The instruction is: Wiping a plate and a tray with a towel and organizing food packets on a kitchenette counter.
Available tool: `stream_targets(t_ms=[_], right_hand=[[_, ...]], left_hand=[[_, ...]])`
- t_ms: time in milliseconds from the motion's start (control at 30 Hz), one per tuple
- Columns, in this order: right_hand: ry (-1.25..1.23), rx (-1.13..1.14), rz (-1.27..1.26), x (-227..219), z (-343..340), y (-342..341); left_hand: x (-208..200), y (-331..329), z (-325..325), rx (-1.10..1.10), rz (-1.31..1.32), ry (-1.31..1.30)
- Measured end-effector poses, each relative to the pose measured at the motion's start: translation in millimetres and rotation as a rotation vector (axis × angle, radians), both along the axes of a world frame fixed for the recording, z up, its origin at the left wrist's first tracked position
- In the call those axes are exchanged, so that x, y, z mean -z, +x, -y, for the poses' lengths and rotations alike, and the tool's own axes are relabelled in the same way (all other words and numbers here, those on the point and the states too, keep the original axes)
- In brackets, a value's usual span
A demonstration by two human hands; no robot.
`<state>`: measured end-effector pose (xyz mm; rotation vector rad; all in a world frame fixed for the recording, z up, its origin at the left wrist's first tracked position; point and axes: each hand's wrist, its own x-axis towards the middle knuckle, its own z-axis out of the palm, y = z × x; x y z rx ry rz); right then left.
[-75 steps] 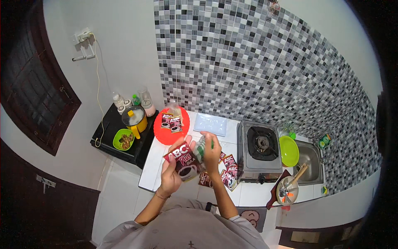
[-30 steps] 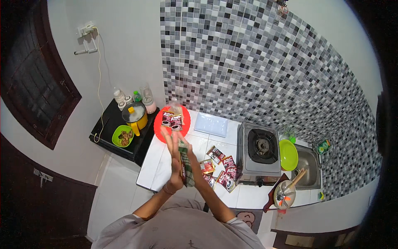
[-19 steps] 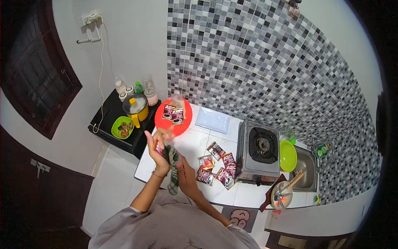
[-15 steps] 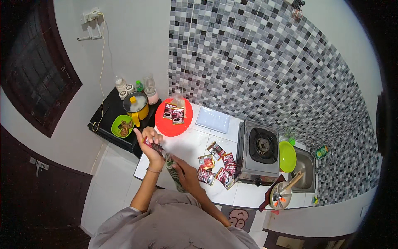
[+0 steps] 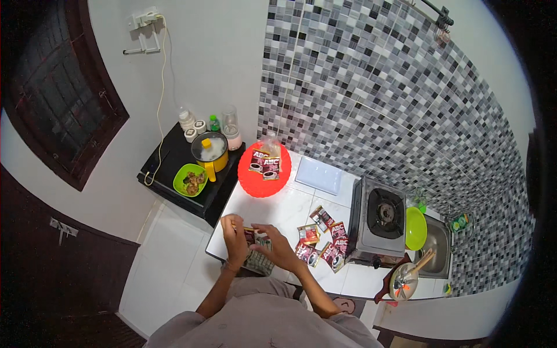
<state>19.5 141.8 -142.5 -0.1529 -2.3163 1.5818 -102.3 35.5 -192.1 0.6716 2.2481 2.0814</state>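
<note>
At the near left edge of the counter (image 5: 299,204), my left hand (image 5: 234,240) has its fingers curled together; what they grip, if anything, I cannot make out. Right beside it, a dark red coffee sachet (image 5: 249,234) shows between my hands. Below the sachet is a grey-green patterned pouch or cloth (image 5: 259,262), partly covered. My right hand (image 5: 277,248) lies over its right side, thumb and fingers apart. Several coffee sachets (image 5: 333,256) are spread on the counter to the right. Two more sachets (image 5: 270,168) rest on a red scalloped mat (image 5: 255,187).
On the black table at left stand a yellow pot (image 5: 216,162), a green bowl (image 5: 184,174) of food, jars and bottles. A white tray (image 5: 319,176) lies by the tiled wall. To the right are a gas stove (image 5: 380,232), a green basin (image 5: 415,228), a sink and a lidded pot (image 5: 402,284).
My hands have come lower and closer together at the counter edge. The sachet and patterned thing, raised and tilted before, are lower between them. My right thumb and fingers have spread. The view has shifted.
</note>
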Motion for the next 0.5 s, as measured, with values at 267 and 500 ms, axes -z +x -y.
stream_targets(t_ms=[267,500], right_hand=[[0.084,0.207,0.068,31.9,-10.8,-52.8],[0.173,0.560,0.021,89.8,-102.6,-163.9]], left_hand=[[-9.4,-22.0,10.7,0.115,-0.039,0.000],[28.7,-93.2,57.9,0.142,0.203,-0.021]])
